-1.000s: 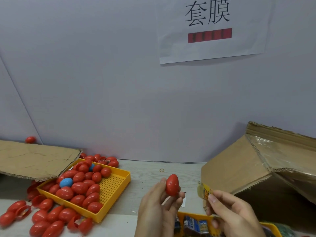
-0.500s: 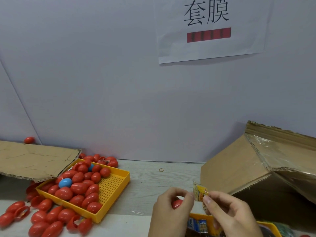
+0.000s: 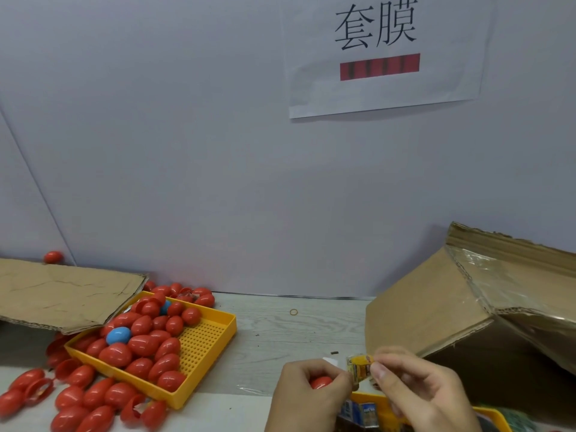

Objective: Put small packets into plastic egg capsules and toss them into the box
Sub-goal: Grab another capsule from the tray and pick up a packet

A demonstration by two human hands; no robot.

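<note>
**Red eggs piled left, one packet mid-load**

Red eggs (image 3: 93, 397) spill from a yellow tray (image 3: 204, 344) at left, many seemingly unfilled. Centre, the left hand (image 3: 307, 397) curls round one egg (image 3: 321, 382); the right hand (image 3: 419, 391) pinches a yellow packet (image 3: 360, 367) just beside it, not yet in. The box (image 3: 436, 310) waits at right, its contents hidden.

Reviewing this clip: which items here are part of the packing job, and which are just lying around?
In use: left hand gripping a red capsule; right hand pinching a yellow packet; cardboard box; yellow tray of red and blue capsules; packets tray.

Lying about: rubber band; wall sign; flat cardboard.
</note>
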